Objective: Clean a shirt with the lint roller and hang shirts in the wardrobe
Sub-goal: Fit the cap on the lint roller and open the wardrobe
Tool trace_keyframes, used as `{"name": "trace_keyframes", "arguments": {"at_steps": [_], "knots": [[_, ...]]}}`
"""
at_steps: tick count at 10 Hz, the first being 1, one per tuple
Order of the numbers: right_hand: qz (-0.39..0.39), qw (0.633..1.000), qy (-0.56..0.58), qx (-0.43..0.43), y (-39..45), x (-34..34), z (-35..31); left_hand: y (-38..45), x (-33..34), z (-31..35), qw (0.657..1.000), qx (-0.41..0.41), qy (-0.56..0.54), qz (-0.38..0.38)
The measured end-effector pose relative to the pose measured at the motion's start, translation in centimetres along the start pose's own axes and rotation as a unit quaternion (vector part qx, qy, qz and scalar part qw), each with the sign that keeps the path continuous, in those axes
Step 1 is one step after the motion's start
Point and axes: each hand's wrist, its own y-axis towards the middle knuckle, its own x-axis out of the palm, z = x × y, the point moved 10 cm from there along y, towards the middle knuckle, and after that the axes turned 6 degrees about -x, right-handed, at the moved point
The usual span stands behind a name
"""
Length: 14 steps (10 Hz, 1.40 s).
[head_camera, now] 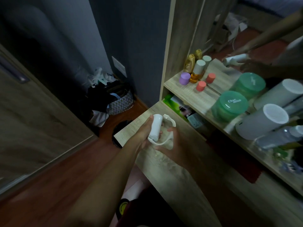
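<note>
I hold a white lint roller (156,126) over the left end of a light wooden dressing table (131,130). My left hand (143,134) is closed around the roller's white cylinder. My right hand (174,145) grips a thin white curved piece (170,122) attached to the roller, either its cover or its handle; blur hides which. No shirt is in view. A large wooden door panel (32,115), possibly the wardrobe, fills the left side.
A shelf (188,91) behind the table carries small bottles (196,74), green jars (229,106) and white cylinders (265,122), doubled in a mirror (229,38). A basket of clothes (118,102) stands in the floor corner. A dark bin (119,128) sits by the table's left end.
</note>
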Motion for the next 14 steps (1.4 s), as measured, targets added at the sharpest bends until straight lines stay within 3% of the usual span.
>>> {"name": "trace_keyframes", "arguments": {"at_steps": [2, 4, 8, 10, 12, 13, 14], "knots": [[-0.001, 0.999, 0.0, 0.035, 0.3, 0.3, 1.6, 0.3, 0.6, -0.4, 0.999, -0.005, 0.032, -0.01], [0.008, 1.0, 0.019, 0.014, 0.8, -0.4, 0.3, 0.6, 0.9, -0.2, 0.998, 0.022, 0.044, -0.044], [0.018, 0.999, 0.02, 0.028, 1.0, -1.3, -0.3, 0.6, 1.2, 0.8, 0.999, 0.0, 0.011, -0.049], [0.03, 0.998, 0.024, 0.042, 0.9, -1.3, -0.3, 0.0, 0.1, 0.8, 0.999, 0.03, 0.006, -0.028], [0.024, 0.998, 0.014, 0.049, 1.3, -1.1, -0.2, -1.3, 1.5, 1.0, 0.995, 0.039, -0.007, -0.092], [0.022, 0.997, 0.063, 0.041, 1.8, -1.4, -1.0, -1.3, 1.5, 1.7, 0.994, 0.061, 0.003, -0.087], [0.067, 0.977, 0.193, 0.054, 3.4, -2.3, -0.4, -1.5, 1.2, 2.0, 0.994, 0.078, 0.007, -0.07]]}}
